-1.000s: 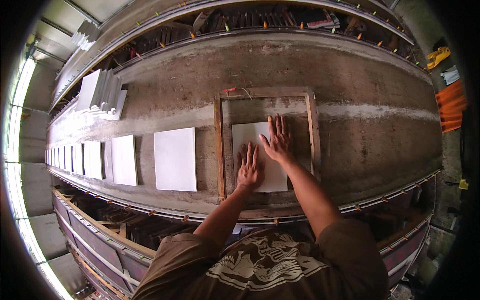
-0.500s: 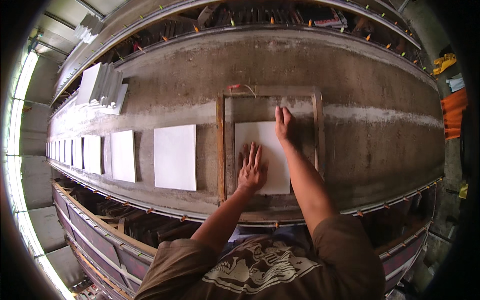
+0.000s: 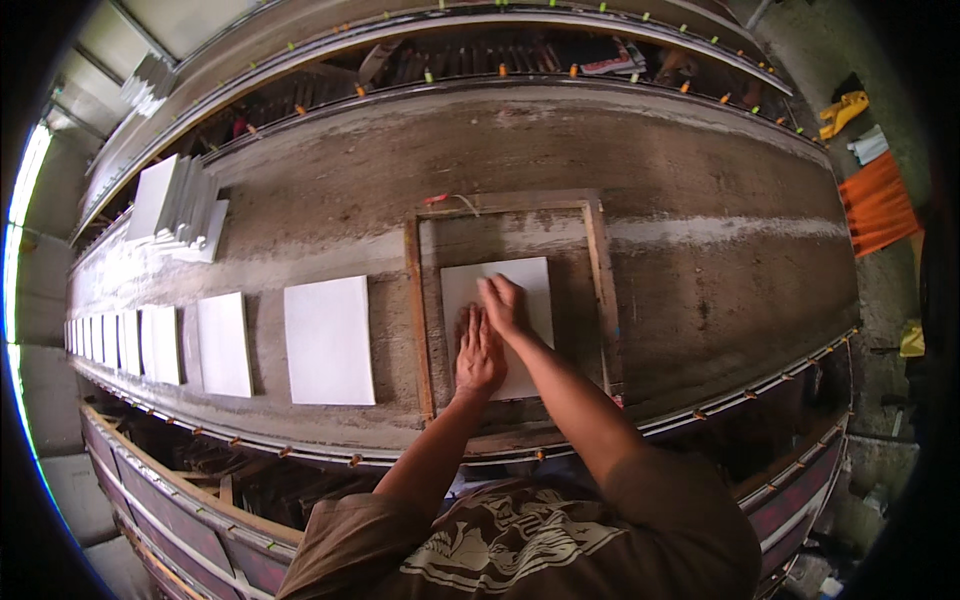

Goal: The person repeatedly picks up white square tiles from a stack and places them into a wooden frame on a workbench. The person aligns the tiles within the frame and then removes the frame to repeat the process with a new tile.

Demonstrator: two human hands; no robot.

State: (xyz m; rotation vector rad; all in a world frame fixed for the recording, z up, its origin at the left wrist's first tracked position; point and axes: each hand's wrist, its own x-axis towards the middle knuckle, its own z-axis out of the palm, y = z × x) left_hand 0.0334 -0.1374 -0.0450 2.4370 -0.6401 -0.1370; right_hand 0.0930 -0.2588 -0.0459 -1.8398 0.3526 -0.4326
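In the head view, the person works at a white panel (image 3: 538, 310) lying on the long table (image 3: 720, 300), inside the opening of a wooden frame (image 3: 598, 270). The left hand (image 3: 480, 352) rests on the panel, its fingers straight and close together, gripping nothing. The right hand (image 3: 506, 303) is turned thumb side up, just beyond the left fingertips; its far fingers are hidden, so whether they are curled or extended cannot be told, nor whether that hand bears on the panel.

The step appears to be smoothing or settling the panel by hand. Doing it well likely calls for light, even pressure from a flat palm, clean skin, and care that neither forearm nudges the frame or turns the panel out of line.

The panel looks plain, pale and rectangular, with crisp edges and no obvious creases, though shadow and hands cover much of it. It appears flat, nearer the frame's left bar than its right.
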